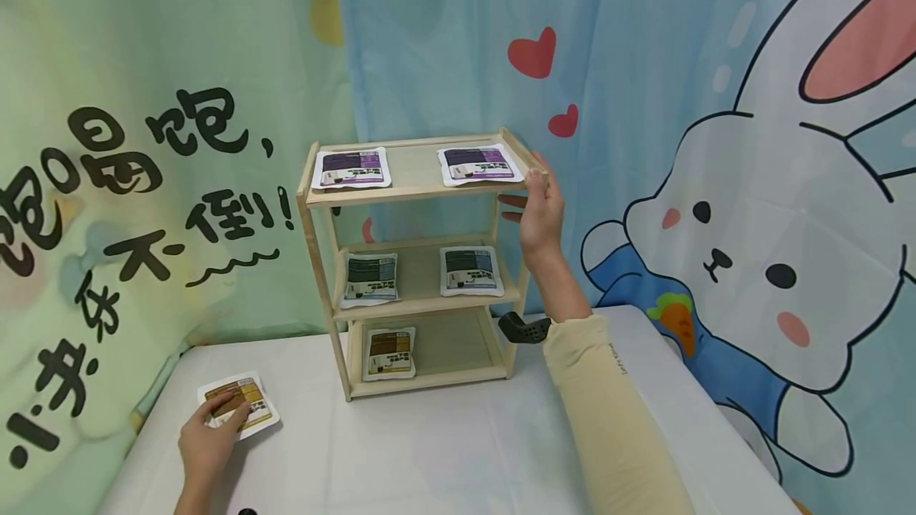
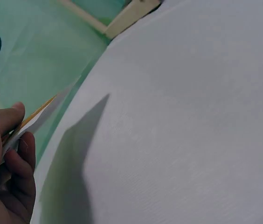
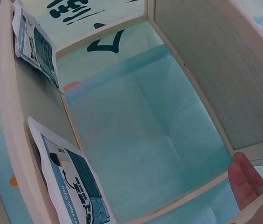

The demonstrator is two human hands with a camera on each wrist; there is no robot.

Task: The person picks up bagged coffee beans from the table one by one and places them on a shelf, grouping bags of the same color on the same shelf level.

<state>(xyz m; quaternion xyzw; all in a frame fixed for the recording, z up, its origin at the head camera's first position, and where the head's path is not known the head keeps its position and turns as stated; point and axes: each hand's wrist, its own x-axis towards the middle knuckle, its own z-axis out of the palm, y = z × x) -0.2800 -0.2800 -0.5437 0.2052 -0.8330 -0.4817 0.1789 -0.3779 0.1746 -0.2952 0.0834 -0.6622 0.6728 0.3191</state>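
Observation:
My left hand (image 1: pixel 207 439) pinches a flat white-edged packet with a brown and yellow label (image 1: pixel 261 408) between thumb and fingers, left of the rack. In the left wrist view the packet (image 2: pixel 40 114) appears edge-on, raised over the white table with its shadow beside it. My right hand (image 1: pixel 541 209) grips the upper right side of a three-tier wooden rack (image 1: pixel 409 195), thumb at the front corner. Seen from the right wrist, fingertips (image 3: pixel 243 175) sit at the top tier's edge. A similar brown-labelled packet (image 1: pixel 390 354) lies on the bottom tier's left side.
Two purple-labelled packets (image 1: pixel 352 168) lie on the top tier, left and right. The middle tier bears two teal-labelled packets (image 1: pixel 472 270). The rack stands on a white-covered table (image 1: pixel 429 451), before a printed curtain (image 1: pixel 444 38). A small dark object (image 1: pixel 247 512) shows at the bottom edge.

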